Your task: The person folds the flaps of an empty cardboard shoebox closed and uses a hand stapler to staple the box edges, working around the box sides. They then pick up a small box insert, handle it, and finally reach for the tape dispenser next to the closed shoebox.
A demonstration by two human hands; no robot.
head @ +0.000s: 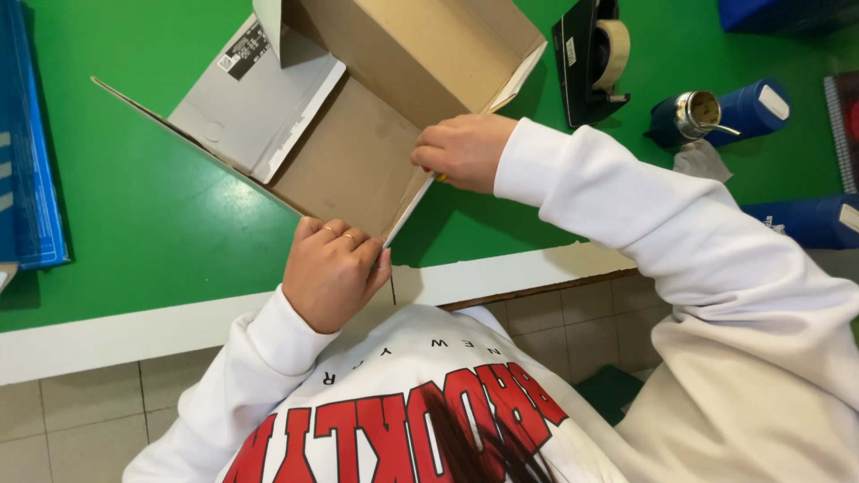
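A brown cardboard box (358, 152) with open flaps lies on the green table (161, 215). My left hand (331, 268), with rings on two fingers, grips the box's near corner at the table's front edge. My right hand (461, 148) is closed on the box's right side edge; a small yellow thing peeks out under its fingers, too hidden to name. Both arms wear white sleeves.
A black tape dispenser (591, 54) with a tape roll stands behind the right hand. Blue cylindrical bottles (743, 107) lie at the right, one with a metal top, beside crumpled white paper (702, 161). Blue sheets (31, 161) stack at the left edge. Tiled floor lies below.
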